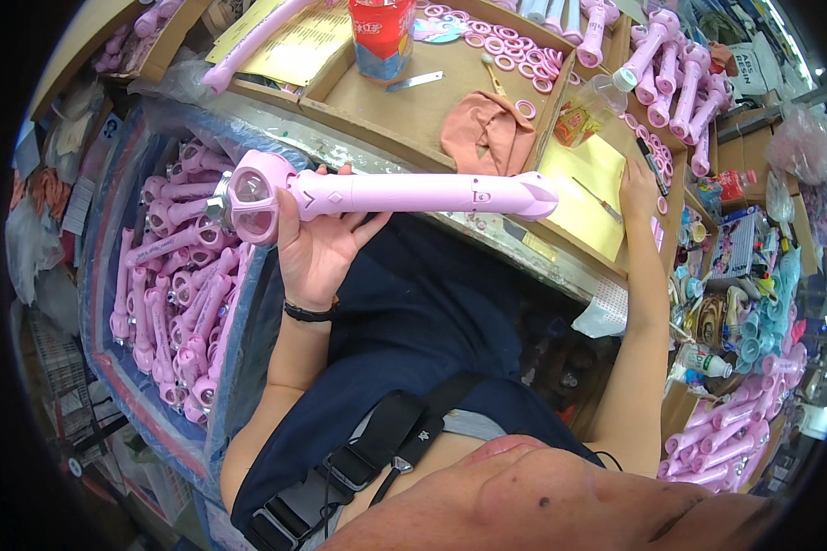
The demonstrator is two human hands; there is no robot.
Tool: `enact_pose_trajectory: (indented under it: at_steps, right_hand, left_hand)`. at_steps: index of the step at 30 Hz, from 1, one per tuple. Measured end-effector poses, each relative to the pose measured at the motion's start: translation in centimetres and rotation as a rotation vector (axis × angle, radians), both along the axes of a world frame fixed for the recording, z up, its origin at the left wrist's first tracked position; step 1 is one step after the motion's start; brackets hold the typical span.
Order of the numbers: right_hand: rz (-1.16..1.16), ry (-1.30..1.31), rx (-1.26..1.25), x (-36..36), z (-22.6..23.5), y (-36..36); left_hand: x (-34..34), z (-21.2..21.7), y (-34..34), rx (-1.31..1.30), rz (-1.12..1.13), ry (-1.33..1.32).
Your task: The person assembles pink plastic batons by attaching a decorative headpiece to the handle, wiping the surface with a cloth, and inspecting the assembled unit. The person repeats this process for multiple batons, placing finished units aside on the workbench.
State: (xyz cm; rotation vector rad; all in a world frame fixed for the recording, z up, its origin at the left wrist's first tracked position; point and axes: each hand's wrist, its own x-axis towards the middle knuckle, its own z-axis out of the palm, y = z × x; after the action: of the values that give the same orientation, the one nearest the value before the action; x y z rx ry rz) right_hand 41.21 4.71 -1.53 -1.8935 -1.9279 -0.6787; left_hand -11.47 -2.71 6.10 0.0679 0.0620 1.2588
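Observation:
My left hand [318,255] holds up a pink toy wand [404,194], its thumb in front and its fingers behind the shaft. The wand lies nearly level, with a clear-windowed round head [255,196] at the left and a notched tip at the right. A shiny metal-coloured piece [219,202] sits at the outer side of the head. Over the right edge of a yellow sheet [586,174], my right hand [638,193] rests with fingers stretched out and nothing visible in them. Beside it are a thin pointed tool [599,199] and a black pen [653,165].
At left, a plastic-lined bin [110,354] holds many pink wands. The cardboard tray [368,124] carries a red-labelled container [382,37], an orange-pink cloth [489,131], pink rings [505,46] and a metal strip [415,81]. A clear bottle [590,110] leans near more pink parts [680,83].

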Motion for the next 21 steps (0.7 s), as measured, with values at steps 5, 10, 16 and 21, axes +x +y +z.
enact_pose_trajectory:
  at_steps: [5,10,16,21]
  right_hand:
    - [-0.002,0.056,-0.036,0.46,-0.31,-0.24]
    - [-0.015,0.159,-0.028,0.79,-0.55,-0.35]
    - [-0.005,0.107,0.02,0.33,-0.15,-0.53]
    - [-0.016,0.13,-0.009,0.36,-0.15,-0.51]
  left_hand:
    - [0.06,-0.11,-0.08,-0.062,-0.011,0.033]
    - [0.03,-0.32,0.06,0.005,-0.049,-0.034]
    - [0.06,-0.32,0.04,-0.09,-0.008,0.017]
    - [0.02,-0.49,0.04,-0.093,0.001,0.031]
